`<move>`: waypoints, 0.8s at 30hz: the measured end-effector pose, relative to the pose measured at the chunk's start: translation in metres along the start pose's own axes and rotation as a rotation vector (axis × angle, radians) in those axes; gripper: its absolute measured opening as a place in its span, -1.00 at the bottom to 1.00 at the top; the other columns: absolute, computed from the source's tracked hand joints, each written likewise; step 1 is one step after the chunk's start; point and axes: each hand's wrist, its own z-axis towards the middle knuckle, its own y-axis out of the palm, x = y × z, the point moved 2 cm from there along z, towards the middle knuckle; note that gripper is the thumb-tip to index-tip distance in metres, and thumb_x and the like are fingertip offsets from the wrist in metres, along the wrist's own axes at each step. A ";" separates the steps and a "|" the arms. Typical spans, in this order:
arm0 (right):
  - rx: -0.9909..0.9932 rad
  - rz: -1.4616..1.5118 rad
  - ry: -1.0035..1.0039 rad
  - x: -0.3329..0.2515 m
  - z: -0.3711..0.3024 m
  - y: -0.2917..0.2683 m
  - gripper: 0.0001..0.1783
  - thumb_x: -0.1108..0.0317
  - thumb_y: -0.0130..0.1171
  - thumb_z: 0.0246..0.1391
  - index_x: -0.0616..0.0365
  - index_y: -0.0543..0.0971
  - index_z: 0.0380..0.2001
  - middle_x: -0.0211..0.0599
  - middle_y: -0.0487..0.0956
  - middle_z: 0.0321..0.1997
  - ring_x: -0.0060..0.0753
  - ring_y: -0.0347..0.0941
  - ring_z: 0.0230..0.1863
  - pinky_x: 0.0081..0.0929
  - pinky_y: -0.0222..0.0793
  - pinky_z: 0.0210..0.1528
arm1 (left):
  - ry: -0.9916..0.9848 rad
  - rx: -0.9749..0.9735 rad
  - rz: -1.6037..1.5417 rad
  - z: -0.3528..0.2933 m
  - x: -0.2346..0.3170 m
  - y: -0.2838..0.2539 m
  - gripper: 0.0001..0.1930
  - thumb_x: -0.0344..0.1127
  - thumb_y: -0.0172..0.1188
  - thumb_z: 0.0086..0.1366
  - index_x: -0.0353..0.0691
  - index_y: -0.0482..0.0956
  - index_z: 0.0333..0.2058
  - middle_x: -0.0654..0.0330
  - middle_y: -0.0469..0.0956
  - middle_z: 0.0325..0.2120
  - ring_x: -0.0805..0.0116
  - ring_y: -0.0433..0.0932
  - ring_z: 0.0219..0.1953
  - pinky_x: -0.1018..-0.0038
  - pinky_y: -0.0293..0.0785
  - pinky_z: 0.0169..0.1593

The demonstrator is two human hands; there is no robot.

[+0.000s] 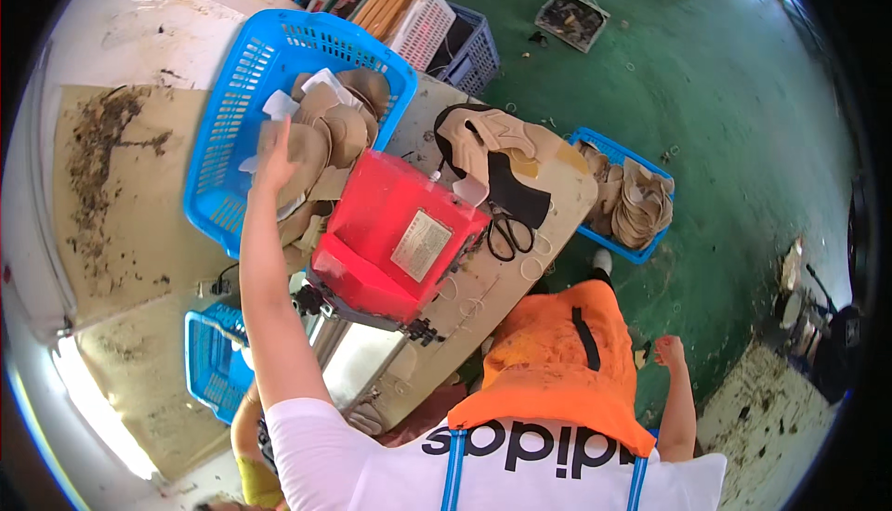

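Observation:
My left arm reaches over the big blue basket (206, 153). In it lies a heap of tan, curved shoe-like pieces (348, 135) with some white ones among them. My left hand (274, 163) is at the heap's left side, fingers stretched out against a tan piece (307, 153); the far side of the hand is hidden. Close to that forearm stands a red machine (386, 232) with a label plate and dark knobs. My right hand (668, 351) hangs at my right side beyond the orange apron (562, 344), its fingers curled with nothing visible in them.
Black-handled scissors (508, 235), tan-and-black shoe pieces (488, 144) and loose rings lie on the table (567, 200). A smaller blue basket (639, 255) of tan pieces stands to its right. Another person's yellow sleeve (257, 481) is at lower left, near another blue basket (206, 372). A dustpan (571, 20) lies on the floor.

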 end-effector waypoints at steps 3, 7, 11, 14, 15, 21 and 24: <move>0.066 -0.516 -0.461 0.102 0.078 -0.044 -0.82 0.31 0.06 -0.13 0.17 0.53 -0.46 -0.15 0.57 -0.42 -0.15 0.51 -0.38 -0.38 0.42 -0.35 | 0.005 -0.120 -0.015 0.018 0.031 0.017 -0.31 -0.37 0.12 -0.05 -0.14 0.14 0.14 -0.12 0.10 0.14 -0.06 0.18 0.12 0.26 0.06 0.21; -0.051 -0.163 -0.322 -0.023 0.101 -0.031 -0.73 0.20 -0.02 -0.09 0.19 0.52 -0.52 -0.06 0.49 -0.57 -0.10 0.45 -0.50 -0.25 0.32 -0.43 | 0.034 0.108 -0.166 0.007 0.057 -0.073 -0.63 -0.28 0.08 0.09 -0.30 0.46 -0.11 0.02 0.44 -0.10 0.19 0.41 -0.05 0.44 0.29 0.02; 0.107 -0.054 -0.370 -0.032 0.127 -0.080 -0.75 0.25 0.00 -0.11 0.13 0.55 -0.40 -0.09 0.55 -0.41 -0.06 0.48 -0.33 -0.25 0.37 -0.28 | 0.072 0.252 -0.662 -0.053 0.299 -0.108 -0.69 -0.43 0.02 0.20 -0.35 0.42 -0.07 0.10 0.45 -0.09 0.32 0.39 -0.02 0.43 0.27 0.05; 0.198 -0.052 -0.294 -0.029 0.147 -0.100 -0.74 0.26 0.01 -0.11 0.10 0.56 -0.35 -0.10 0.55 -0.31 -0.03 0.46 -0.24 -0.23 0.37 -0.20 | 0.046 -0.114 -1.140 -0.110 0.461 -0.073 -0.66 -0.49 0.02 0.17 -0.33 0.41 -0.04 0.12 0.44 -0.09 0.34 0.36 0.01 0.42 0.21 0.11; 0.195 -0.045 -0.276 -0.029 0.147 -0.095 -0.74 0.26 0.01 -0.11 0.10 0.56 -0.35 -0.10 0.55 -0.31 -0.03 0.46 -0.24 -0.23 0.37 -0.20 | -0.025 -0.288 -1.293 -0.130 0.500 -0.046 -0.65 -0.50 0.04 0.15 -0.31 0.41 -0.04 0.16 0.43 -0.07 0.36 0.36 0.02 0.44 0.22 0.11; 0.081 0.038 -0.257 -0.046 0.211 -0.035 -0.62 0.23 0.13 -0.16 0.11 0.49 -0.20 -0.06 0.52 -0.24 -0.02 0.44 -0.19 -0.23 0.37 -0.15 | -0.228 -1.031 -1.582 -0.238 0.662 0.205 -0.70 -0.46 0.09 0.14 -0.32 0.45 -0.10 0.19 0.49 -0.17 0.45 0.44 -0.12 0.51 0.35 -0.03; 0.162 -0.111 -0.326 -0.053 0.265 -0.008 -0.30 0.22 0.23 -0.22 0.15 0.23 0.03 0.02 0.28 0.01 0.06 0.34 -0.06 -0.23 0.33 -0.07 | -0.542 -1.197 -1.622 -0.255 0.697 0.340 -0.70 -0.44 0.12 0.13 -0.32 0.46 -0.12 0.19 0.50 -0.21 0.42 0.47 -0.16 0.52 0.37 -0.08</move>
